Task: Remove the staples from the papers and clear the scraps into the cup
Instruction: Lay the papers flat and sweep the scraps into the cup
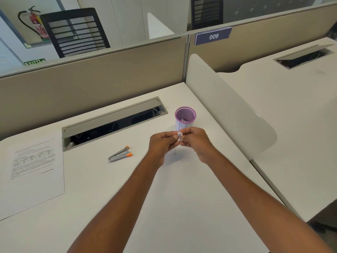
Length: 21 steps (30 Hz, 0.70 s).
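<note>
a crumpled paper scrap (180, 136) is pinched between the left hand (162, 143) and right hand (196, 141), just near of the purple mesh cup (185, 116), seemingly for dropping in; the staple remover (120, 154) and paper (34, 170) lie left on the table (182, 198).

Bright, even office light through a wide-angle lens

Soft light from above lies flat on the white tabletop (182, 198), with only a faint grey shadow under the left hand (161, 143) and right hand (197, 142) and beside the staple remover (119, 154). The partition (109, 84) edges bow toward the borders. Focus is slightly soft: the paper scrap (180, 136) both hands pinch and the print on the paper sheet (34, 170) are smeared.
</note>
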{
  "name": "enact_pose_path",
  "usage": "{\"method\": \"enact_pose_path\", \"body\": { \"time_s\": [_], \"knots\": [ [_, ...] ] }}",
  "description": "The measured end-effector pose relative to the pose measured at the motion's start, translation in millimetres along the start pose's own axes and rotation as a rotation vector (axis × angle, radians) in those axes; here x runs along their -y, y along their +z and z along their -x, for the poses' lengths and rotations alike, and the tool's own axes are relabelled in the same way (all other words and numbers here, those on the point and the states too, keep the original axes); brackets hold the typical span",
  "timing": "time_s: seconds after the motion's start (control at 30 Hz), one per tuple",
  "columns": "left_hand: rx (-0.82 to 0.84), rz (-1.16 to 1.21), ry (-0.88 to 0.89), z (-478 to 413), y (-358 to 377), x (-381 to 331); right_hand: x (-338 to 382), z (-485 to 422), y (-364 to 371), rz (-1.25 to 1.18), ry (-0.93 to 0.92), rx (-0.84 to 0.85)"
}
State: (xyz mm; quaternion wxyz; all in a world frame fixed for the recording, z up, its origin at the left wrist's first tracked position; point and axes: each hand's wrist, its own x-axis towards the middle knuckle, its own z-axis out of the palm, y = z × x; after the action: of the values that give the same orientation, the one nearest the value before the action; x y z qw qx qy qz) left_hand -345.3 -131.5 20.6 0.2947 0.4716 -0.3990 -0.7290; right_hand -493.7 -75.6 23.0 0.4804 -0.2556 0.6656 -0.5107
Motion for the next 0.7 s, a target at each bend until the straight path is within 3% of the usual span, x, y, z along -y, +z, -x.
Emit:
{"method": "enact_pose_path", "body": {
  "time_s": [0.2, 0.7],
  "knots": [
    [0.017, 0.038, -0.016, -16.2, 27.5, -47.6, 39.9, -22.7, -10.0, 0.064, -0.092, -0.063],
    [0.083, 0.149, -0.093, -22.1, 54.0, -87.8, 74.6, -50.4, -13.7, 0.070, -0.045, -0.145]
  ]
}}
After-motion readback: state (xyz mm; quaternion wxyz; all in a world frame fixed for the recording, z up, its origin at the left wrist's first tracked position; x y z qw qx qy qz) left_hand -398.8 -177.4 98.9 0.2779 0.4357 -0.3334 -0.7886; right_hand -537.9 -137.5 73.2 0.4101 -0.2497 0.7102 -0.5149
